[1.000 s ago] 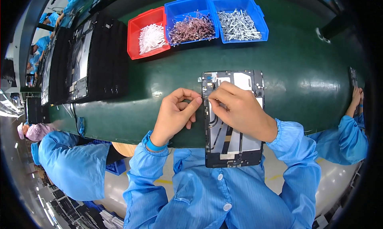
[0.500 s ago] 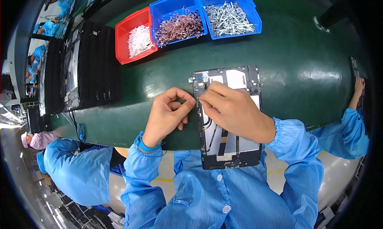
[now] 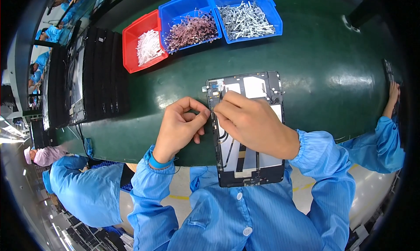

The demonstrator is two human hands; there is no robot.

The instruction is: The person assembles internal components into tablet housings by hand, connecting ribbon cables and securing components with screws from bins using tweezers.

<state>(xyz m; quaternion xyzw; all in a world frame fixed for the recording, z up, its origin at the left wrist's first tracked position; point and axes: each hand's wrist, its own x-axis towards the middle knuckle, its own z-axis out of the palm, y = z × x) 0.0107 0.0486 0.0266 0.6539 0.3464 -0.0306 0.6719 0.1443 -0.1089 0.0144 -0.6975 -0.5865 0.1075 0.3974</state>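
Note:
A tablet-like device with its inside exposed lies in front of me, its lower end over the table's near edge. Black frame, white panels and dark ribbon cables show on it. At the device's left edge, my left hand is closed in a pinch, thumb against forefinger; anything between them is too small to make out. My right hand reaches across the upper half of the device, fingers pinched close to the left fingertips. A thin dark piece rises by its fingers, but its kind is unclear. The right hand covers the device's middle.
Beyond the device stand a red bin of white strips, a blue bin of brownish-pink pieces and another blue bin of silvery pieces. Stacked black trays occupy the left. A co-worker's hand shows at far right.
The bins and the device sit slightly further left in the picture, as if the view shifted. Both hands keep nearly the same pinched pose at the device's left edge.

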